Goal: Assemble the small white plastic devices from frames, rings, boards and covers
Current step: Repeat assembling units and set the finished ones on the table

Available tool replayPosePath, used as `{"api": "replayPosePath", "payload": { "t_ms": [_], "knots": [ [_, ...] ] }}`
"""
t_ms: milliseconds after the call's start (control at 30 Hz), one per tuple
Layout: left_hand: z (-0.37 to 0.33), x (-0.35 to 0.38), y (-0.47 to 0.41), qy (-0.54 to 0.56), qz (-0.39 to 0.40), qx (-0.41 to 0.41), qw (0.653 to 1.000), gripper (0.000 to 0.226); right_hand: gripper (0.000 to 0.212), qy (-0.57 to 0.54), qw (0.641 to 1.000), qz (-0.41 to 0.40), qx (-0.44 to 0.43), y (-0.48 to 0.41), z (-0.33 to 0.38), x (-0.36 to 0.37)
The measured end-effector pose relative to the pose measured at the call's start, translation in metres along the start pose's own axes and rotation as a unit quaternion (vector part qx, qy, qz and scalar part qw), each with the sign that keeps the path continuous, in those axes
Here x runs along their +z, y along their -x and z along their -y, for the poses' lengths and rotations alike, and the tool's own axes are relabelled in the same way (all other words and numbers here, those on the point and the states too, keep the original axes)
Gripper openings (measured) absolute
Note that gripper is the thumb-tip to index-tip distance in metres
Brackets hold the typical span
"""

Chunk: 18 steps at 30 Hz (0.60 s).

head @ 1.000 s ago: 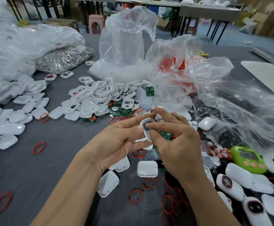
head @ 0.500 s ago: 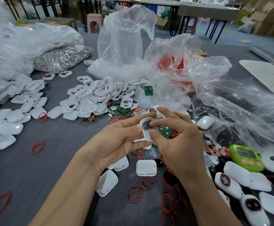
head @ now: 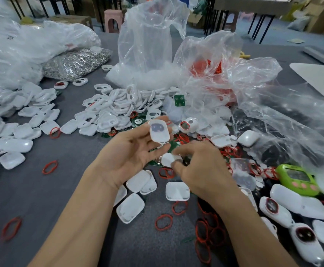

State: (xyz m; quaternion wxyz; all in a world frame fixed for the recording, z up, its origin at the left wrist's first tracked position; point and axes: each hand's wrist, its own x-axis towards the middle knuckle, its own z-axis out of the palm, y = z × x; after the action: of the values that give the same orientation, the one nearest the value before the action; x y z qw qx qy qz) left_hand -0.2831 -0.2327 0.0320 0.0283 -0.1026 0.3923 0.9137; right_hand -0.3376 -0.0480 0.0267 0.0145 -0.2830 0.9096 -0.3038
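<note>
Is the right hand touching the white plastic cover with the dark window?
No: only the left hand holds that cover; the right hand is lower, apart from it.

Green handheld gadget (head: 297,180) at right, bag of silver metal links (head: 76,62) far left, pink stool (head: 113,19) beyond grey table (head: 32,189)

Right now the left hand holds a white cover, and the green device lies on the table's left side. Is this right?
Not quite: the head view shows the green device on the right side of the table. The left hand does hold the white cover.
</note>
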Motion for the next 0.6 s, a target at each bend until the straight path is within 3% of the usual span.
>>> {"api": "replayPosePath", "payload": {
  "t_ms": [200,400,467,533,600],
  "knots": [
    [-0.003,-0.001,0.001,0.03,-0.014,0.009,0.999,0.035,0.011,-0.02,0.999,0.015,0.02,-0.001,-0.006,-0.005],
    [-0.001,-0.001,-0.001,0.023,-0.009,0.01,1.0,0.035,0.022,-0.053,0.995,0.078,0.037,-0.001,-0.003,-0.008],
    [-0.001,-0.002,-0.001,0.027,-0.008,0.012,1.0,0.035,0.024,-0.106,0.992,0.017,0.059,-0.003,0.0,-0.007],
    [-0.002,-0.003,-0.002,0.031,-0.009,0.016,0.999,0.035,0.041,-0.139,0.982,-0.083,0.096,-0.006,-0.002,-0.008],
    [-0.002,-0.003,-0.002,0.036,-0.011,0.019,0.999,0.035,0.043,-0.086,0.978,-0.148,0.115,-0.007,-0.003,-0.009]
  ]
}}
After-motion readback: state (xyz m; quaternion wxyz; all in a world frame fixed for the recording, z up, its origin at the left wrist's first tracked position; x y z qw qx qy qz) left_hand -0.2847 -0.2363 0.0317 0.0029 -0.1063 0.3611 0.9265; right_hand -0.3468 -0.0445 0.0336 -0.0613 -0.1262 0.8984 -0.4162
